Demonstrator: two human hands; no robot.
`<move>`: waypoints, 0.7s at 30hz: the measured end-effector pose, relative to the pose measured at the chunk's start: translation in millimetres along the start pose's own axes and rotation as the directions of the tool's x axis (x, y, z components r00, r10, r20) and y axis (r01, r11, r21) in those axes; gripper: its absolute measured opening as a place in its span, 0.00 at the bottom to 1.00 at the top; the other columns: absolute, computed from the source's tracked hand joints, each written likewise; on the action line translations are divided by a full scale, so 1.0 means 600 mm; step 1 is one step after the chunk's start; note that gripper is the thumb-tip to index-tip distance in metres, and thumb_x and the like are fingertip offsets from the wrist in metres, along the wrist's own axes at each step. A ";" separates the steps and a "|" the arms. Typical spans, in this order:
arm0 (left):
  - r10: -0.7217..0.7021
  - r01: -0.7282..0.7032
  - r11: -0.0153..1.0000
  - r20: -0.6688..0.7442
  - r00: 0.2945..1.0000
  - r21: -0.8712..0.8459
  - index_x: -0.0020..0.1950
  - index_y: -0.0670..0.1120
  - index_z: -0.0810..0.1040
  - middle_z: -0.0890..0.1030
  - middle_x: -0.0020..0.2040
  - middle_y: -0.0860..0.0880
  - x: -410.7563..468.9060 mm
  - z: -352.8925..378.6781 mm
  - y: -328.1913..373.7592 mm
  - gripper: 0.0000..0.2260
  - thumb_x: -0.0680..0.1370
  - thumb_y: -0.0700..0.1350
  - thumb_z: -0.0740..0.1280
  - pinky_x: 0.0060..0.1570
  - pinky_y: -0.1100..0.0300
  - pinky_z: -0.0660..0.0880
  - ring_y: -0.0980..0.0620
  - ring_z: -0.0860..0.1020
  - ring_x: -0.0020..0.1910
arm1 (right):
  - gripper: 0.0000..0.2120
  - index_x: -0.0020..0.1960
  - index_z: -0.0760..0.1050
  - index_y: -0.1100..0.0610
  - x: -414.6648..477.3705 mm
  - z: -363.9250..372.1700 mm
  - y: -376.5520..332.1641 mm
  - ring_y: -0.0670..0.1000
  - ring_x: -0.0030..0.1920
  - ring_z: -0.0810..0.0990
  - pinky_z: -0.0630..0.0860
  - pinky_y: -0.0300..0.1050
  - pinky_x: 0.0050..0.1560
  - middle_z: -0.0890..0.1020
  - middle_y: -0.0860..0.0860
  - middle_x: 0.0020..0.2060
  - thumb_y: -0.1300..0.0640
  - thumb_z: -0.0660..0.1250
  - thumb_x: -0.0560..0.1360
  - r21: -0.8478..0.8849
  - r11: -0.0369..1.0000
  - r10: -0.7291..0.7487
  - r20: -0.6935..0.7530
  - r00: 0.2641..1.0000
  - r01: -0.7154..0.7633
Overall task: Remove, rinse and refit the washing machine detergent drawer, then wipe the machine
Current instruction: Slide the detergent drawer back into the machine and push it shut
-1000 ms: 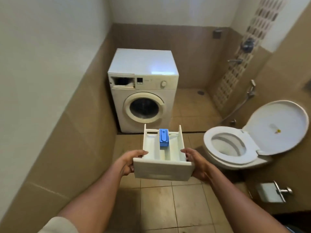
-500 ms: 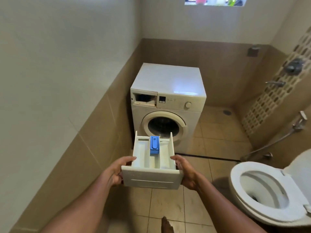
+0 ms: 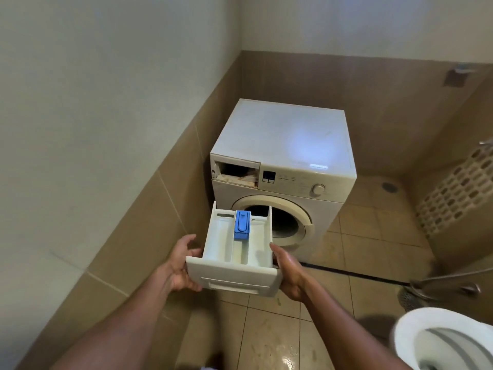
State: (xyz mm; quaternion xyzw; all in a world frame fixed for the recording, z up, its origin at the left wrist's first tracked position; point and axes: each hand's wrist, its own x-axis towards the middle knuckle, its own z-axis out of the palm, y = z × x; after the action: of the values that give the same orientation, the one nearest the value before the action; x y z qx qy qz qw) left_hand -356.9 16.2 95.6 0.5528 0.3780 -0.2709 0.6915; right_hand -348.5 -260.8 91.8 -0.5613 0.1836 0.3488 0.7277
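I carry the white detergent drawer [image 3: 234,273] in front of me, level, with its front panel toward me. A blue insert [image 3: 242,225] sits in its middle compartment. My left hand [image 3: 181,265] grips the drawer's left front corner and my right hand [image 3: 289,273] grips its right side. Ahead stands the white front-loading washing machine [image 3: 285,145] in the corner. Its drawer slot [image 3: 236,173] at the upper left of the control panel is an open, dirty cavity. The round door [image 3: 282,222] is partly hidden behind the drawer.
A tiled wall [image 3: 120,222] runs close on the left. The toilet bowl [image 3: 437,340] is at the lower right, with a hose and fittings [image 3: 448,284] above it. The brown floor tiles [image 3: 269,337] look wet. A floor drain [image 3: 389,186] lies right of the machine.
I have come closer to the washing machine, which now looks larger and nearer. The view has swung left, so the toilet has slid to the lower right corner. Both hands still hold the drawer.
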 end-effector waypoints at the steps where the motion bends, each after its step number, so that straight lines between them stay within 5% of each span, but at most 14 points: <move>1: -0.009 0.010 1.000 0.009 1.000 -0.017 0.64 0.45 0.73 0.81 0.49 0.36 0.015 -0.003 0.017 0.29 0.76 0.66 0.56 0.59 0.40 0.68 0.36 0.77 0.51 | 0.19 0.66 0.72 0.53 0.018 0.003 -0.010 0.59 0.55 0.83 0.77 0.60 0.61 0.83 0.57 0.55 0.44 0.56 0.82 -0.008 1.000 0.004 -0.015 1.000 -0.005; 12: -0.038 0.039 0.999 0.049 0.998 -0.019 0.74 0.46 0.68 0.77 0.64 0.39 0.225 -0.031 0.202 0.32 0.76 0.65 0.58 0.56 0.42 0.74 0.37 0.79 0.52 | 0.16 0.67 0.71 0.51 0.255 0.057 -0.109 0.59 0.55 0.82 0.79 0.60 0.57 0.81 0.57 0.57 0.48 0.60 0.81 -0.019 0.999 0.022 -0.217 0.976 -0.027; 15: -0.055 0.056 0.998 0.061 0.997 -0.011 0.73 0.47 0.68 0.78 0.63 0.40 0.277 -0.041 0.234 0.30 0.77 0.63 0.59 0.62 0.36 0.72 0.37 0.79 0.54 | 0.15 0.64 0.72 0.51 0.310 0.066 -0.131 0.58 0.55 0.82 0.79 0.61 0.58 0.81 0.55 0.56 0.48 0.60 0.81 -0.027 0.999 0.032 -0.255 0.966 -0.040; 21: -0.077 0.077 0.997 0.066 0.995 0.007 0.71 0.47 0.72 0.80 0.62 0.42 0.339 -0.053 0.273 0.29 0.76 0.63 0.60 0.55 0.42 0.74 0.39 0.80 0.51 | 0.10 0.60 0.73 0.46 0.375 0.084 -0.167 0.59 0.55 0.81 0.80 0.63 0.56 0.80 0.55 0.55 0.49 0.55 0.83 -0.016 0.997 0.073 -0.291 0.954 -0.082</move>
State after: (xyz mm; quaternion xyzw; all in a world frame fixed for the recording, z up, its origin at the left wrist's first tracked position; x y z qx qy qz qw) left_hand -118.7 95.3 17.0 0.5299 0.3752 -0.3164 0.6916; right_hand -128.0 -157.7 27.7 -0.6089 0.3052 0.2937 0.6707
